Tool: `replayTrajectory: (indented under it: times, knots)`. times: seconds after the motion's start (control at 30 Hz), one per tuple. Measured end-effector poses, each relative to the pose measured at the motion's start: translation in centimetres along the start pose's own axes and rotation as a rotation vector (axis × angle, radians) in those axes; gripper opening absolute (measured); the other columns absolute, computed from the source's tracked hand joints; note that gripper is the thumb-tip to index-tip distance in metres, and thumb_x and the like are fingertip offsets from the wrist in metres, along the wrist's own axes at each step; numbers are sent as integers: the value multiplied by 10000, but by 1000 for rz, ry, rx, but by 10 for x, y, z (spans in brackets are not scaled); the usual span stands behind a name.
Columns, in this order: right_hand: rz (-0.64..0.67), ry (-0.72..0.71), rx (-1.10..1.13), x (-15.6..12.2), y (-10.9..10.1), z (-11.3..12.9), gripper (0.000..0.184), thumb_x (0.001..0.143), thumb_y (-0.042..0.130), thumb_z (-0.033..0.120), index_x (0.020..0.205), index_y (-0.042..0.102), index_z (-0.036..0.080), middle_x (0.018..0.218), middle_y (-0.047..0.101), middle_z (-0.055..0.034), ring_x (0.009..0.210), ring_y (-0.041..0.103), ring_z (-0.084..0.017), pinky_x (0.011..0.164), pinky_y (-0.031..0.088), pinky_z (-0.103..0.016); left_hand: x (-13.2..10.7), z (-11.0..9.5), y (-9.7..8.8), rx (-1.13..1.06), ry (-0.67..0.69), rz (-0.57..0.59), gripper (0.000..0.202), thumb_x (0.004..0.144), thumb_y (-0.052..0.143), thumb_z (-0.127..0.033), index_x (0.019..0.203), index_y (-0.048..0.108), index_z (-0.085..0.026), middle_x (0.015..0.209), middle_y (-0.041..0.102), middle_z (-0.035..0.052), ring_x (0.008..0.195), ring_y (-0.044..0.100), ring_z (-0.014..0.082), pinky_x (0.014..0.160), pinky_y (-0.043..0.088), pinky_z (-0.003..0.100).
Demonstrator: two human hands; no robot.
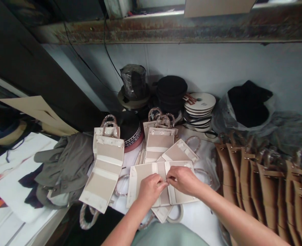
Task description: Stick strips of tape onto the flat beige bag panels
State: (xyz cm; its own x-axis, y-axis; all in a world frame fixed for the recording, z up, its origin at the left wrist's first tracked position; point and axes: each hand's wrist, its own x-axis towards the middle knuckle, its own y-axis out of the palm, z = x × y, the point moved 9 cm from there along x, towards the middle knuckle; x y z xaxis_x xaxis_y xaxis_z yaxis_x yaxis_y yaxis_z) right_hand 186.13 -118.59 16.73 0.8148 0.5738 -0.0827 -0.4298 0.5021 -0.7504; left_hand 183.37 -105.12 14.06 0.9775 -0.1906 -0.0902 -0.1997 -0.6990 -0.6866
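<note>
A flat, unfolded handbag panel [143, 171], cream-edged with a beige lining, lies in front of me with wrapped ring handles at its sides. My left hand [151, 188] and my right hand [183, 179] meet over its middle band, fingertips almost touching. Both are closed in a pinch; whatever sits between the fingers is too small or hidden to name. Under the panel's near edge a cream corner and a roll of tape [176, 214] show. Another open bag panel [101, 184] lies to the left, and more panels [160, 138] are stacked behind.
Tan bag bodies [269, 184] stand in a row at right. Behind are white-sided reels [201, 102], black rolls [171, 87] and a plastic-wrapped roll [133, 80]. Grey-green cloth [66, 164] is heaped at left. A black bundle in clear plastic [249, 102] rests near the wall.
</note>
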Motion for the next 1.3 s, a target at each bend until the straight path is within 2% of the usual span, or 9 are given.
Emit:
replayTrajectory:
  times: [0.07,0.13,0.27,0.4,0.53,0.63,0.73,0.83,1.3]
  knots:
    - [14,-28,-52,3,2,0,148,863,602,184,800,718,248,814,716,-17,741,645,-195,641,409,-283,3,0,4,12,20,23,38,861,714,-257,866,742,-232,822,733,21,754,658,193,705,422,273]
    - [14,-37,-103,6,4,-1,132,851,612,199,778,708,253,797,710,-23,717,639,-213,630,413,-302,7,-2,8,30,53,62,95,895,666,-230,942,748,-240,880,738,31,809,677,200,739,439,275]
    - [-48,3,-146,17,3,-13,119,807,630,198,708,678,244,746,689,-33,677,620,-225,631,409,-322,13,-13,8,152,134,69,198,954,566,-201,825,713,-231,835,698,44,799,659,197,726,428,286]
    - [-213,136,4,42,-26,-55,178,886,554,223,761,681,218,776,688,-30,720,623,-193,664,426,-291,16,-18,10,95,157,42,241,998,526,-242,827,695,-229,835,697,50,809,653,191,753,423,290]
    - [-391,187,270,89,-73,-111,237,921,559,363,849,724,209,823,703,-18,774,624,-184,720,448,-282,20,20,25,-184,-90,-2,168,934,614,-287,804,692,-216,821,707,28,790,645,181,742,432,269]
    - [-398,200,211,129,-87,-145,220,867,601,363,809,747,208,824,699,-21,804,618,-190,749,438,-286,20,52,41,-299,-267,14,171,882,631,-309,763,682,-198,738,674,4,710,600,173,673,414,259]
    - [-382,229,164,154,-81,-171,222,853,608,365,808,768,217,812,689,-20,788,612,-190,742,433,-287,21,64,48,-315,-305,38,196,870,632,-342,761,693,-192,715,662,-7,691,578,167,659,391,256]
    - [-407,239,160,159,-69,-185,231,868,595,377,840,771,230,857,697,-22,824,621,-195,774,447,-294,21,67,49,-323,-321,40,204,866,640,-360,765,704,-194,723,676,-8,688,580,163,659,389,253]
    - [-588,294,241,155,-47,-212,208,805,625,401,919,662,231,880,640,-2,808,594,-185,784,459,-309,24,61,45,-293,-334,25,208,841,637,-368,732,686,-197,709,658,-5,671,553,158,641,375,251]
